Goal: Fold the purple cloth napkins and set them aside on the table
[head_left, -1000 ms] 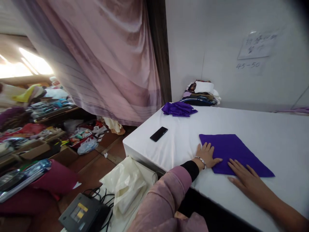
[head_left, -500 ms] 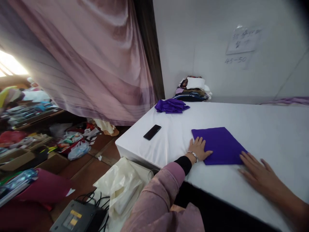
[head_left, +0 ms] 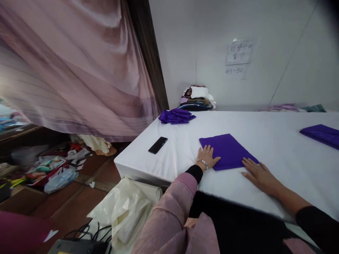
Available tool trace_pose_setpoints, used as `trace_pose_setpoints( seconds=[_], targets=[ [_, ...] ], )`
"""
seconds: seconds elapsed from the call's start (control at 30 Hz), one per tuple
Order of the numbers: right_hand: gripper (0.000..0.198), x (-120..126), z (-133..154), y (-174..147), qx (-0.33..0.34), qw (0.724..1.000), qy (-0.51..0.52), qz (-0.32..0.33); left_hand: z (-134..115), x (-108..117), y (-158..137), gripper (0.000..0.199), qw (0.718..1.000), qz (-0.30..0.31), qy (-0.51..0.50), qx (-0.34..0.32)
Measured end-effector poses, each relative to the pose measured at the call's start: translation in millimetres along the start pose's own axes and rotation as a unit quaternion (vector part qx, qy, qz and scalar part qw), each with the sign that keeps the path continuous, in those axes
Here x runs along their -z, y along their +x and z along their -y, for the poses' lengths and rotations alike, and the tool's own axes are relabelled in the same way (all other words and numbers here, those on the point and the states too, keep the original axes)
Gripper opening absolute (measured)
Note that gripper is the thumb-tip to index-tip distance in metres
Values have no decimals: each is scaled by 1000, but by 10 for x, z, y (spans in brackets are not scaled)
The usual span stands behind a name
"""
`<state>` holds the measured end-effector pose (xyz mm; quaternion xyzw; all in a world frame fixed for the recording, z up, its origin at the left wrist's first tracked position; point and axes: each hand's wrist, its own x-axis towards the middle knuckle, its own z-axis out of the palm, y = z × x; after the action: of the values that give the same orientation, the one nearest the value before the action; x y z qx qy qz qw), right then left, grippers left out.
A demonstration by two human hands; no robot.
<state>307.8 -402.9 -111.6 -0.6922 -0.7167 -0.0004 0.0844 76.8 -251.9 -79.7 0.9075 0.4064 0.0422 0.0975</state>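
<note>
A flat, folded purple cloth (head_left: pixel 228 151) lies on the white-covered table (head_left: pixel 180 155) in front of me. On its left edge rests my left hand (head_left: pixel 208 157), fingers spread flat and a silver bangle at the wrist. My right hand (head_left: pixel 261 176) lies with fingers stretched out, their tips touching the cloth's right corner. Neither hand grasps anything. Toward the far left of the table is a crumpled purple cloth (head_left: pixel 176 116). A folded purple cloth (head_left: pixel 321 134) sits at the right, cut off by the view's edge.
A black phone (head_left: pixel 158 145) lies left of my left hand. Stacked clothes (head_left: pixel 197 98) stand by the wall at the back. Below the table's left end is a whitish plastic bag (head_left: pixel 127 208) near black cables. A pink curtain (head_left: pixel 87 70) hangs at left, with boxes and bags beneath.
The view has swung to the right, bringing the folded purple cloth at the right into sight. My right fingers now reach a little onto the cloth's corner; my left hand stays on its left edge.
</note>
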Motion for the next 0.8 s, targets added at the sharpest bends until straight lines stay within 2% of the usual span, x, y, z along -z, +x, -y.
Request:
trace_pose_setpoints(
  seconds=[0.17, 0.33, 0.47, 0.67, 0.8],
  targets=[
    [71, -75, -76, -26, -10, 1000, -2, 7, -10, -6, -12, 81, 1000, -7, -2, -4],
    [71, -182, -213, -18, 12, 1000, -22, -10, -9, -29, -23, 83, 1000, -8, -12, -5],
    [70, -231, -189, 154, 57, 996, -19, -64, -27, -26, -41, 78, 1000, -9, -23, -2],
    [66, -402, 31, 436, 133, 988, -1, -79, -44, 18, -75, 71, 999, 2, -35, -1],
    [73, -554, -126, 375, 165, 980, 18, -106, -37, 24, -85, 70, 999, 4, -41, -4]
  ],
)
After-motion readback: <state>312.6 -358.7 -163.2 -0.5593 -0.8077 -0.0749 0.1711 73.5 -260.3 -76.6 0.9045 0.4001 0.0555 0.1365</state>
